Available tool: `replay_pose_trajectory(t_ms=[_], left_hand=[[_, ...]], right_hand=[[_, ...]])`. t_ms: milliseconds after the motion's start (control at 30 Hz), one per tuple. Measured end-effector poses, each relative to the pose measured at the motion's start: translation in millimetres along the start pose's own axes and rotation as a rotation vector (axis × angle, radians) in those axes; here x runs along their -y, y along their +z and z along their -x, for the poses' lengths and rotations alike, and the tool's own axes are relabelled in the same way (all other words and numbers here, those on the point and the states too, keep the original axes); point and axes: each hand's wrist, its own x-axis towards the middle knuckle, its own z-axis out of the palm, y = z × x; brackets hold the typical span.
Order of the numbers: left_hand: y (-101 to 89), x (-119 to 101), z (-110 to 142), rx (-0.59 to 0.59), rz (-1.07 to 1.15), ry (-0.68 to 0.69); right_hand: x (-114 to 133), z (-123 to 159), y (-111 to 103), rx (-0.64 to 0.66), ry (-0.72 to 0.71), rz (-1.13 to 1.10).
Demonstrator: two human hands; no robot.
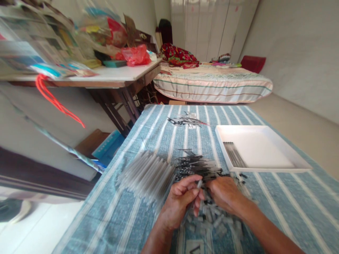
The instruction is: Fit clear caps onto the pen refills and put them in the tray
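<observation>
My left hand pinches a translucent grey pen barrel between thumb and fingers, its end pointing up. Close beside it, my right hand is closed with its knuckles up; whatever its fingers hold is hidden. Just beyond both hands lies a pile of dark pen refills. To the left, many grey translucent pen barrels are laid side by side, somewhat blurred. Under and in front of my hands are scattered small grey and black pen parts, perhaps caps.
A shallow white box at the right holds several finished-looking pens along its left side. More thin dark pieces lie at the far end of the blue striped tablecloth. A cluttered desk and a bed stand beyond.
</observation>
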Motion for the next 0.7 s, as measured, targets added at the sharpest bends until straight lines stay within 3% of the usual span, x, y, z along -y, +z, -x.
replay_pose_trajectory(t_ms=[67,167,300,700], left_hand=[[-0.1,0,0,-0.005,-0.009,-0.003],[0.5,1,1,-0.001,-0.029,-0.005],[1.6,2,1,0.028,-0.054,-0.004],[1.8,2,1,0.037,-0.105,-0.032]], right_hand=[[-8,4,-2,-0.079,0.032,-0.170],[-19,11,-2,-0.198,0.023,-0.683],[-22,17,0,-0.224,0.104,-1.246],[-5,12,2,-0.217,0.150,-1.425]])
